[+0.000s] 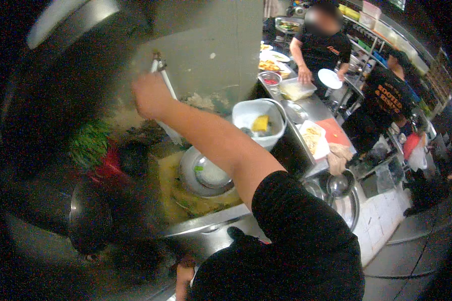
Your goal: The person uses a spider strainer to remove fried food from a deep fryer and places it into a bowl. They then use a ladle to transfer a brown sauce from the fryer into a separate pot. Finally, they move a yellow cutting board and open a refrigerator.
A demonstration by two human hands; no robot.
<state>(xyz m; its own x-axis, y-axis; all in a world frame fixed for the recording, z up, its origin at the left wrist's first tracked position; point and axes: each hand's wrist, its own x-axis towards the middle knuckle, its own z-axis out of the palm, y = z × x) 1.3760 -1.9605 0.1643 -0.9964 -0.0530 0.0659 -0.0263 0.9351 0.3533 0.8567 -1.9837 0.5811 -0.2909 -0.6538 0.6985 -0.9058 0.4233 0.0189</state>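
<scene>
My right hand (152,95) reaches across to the wall, right beside a tap with a white pipe (167,81). It is blurred and its fingers are hidden, so its grip on the pipe cannot be made out. Below that forearm a round metal bowl (186,175) sits in a yellowish sink or basin (167,195), with something green inside. A white plastic tub (280,128) holding a yellow sponge or cloth (260,123) stands by the elbow. My left hand (185,269), low in the picture by a steel edge, is mostly in shadow.
Green leaves (88,145) lie by something red (111,163) at left, above a dark rounded pan (88,218). A steel counter (326,103) bears food and containers. One co-worker (322,49) holds a white plate (329,78); another person (384,94) stands farther right.
</scene>
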